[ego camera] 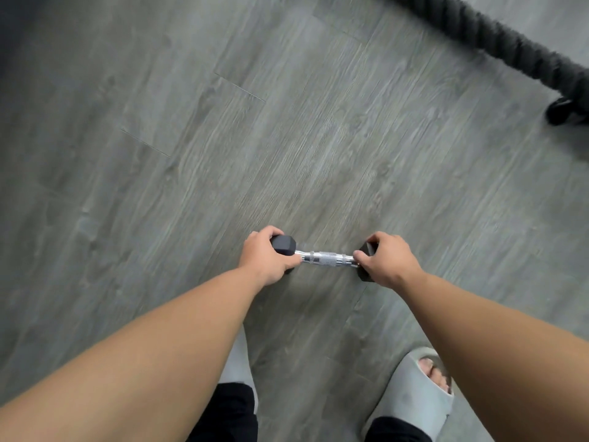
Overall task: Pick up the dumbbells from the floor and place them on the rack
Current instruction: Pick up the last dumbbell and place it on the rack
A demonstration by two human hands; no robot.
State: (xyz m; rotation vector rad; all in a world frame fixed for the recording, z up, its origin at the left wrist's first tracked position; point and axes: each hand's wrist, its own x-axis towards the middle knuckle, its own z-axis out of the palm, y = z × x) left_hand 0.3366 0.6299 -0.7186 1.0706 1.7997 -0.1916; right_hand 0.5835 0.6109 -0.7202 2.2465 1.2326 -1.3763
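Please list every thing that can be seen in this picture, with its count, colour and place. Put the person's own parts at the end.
Hexagonal black rubber dumbbell with knurled chrome handle: one, black and silver, centre, gripped at both ends.
Thick braided black rope: one, black, upper right on the floor.
Small black object: one, right edge near the rope; too blurred to identify.
Grey wood-pattern plank floor: one, grey, whole background.
Grey open-toe slippers: two, bottom, the left one mostly hidden by the arm.
Black trouser legs: two, bottom edge.
Left hand: on the dumbbell's left head.
Right hand: on the dumbbell's right head.
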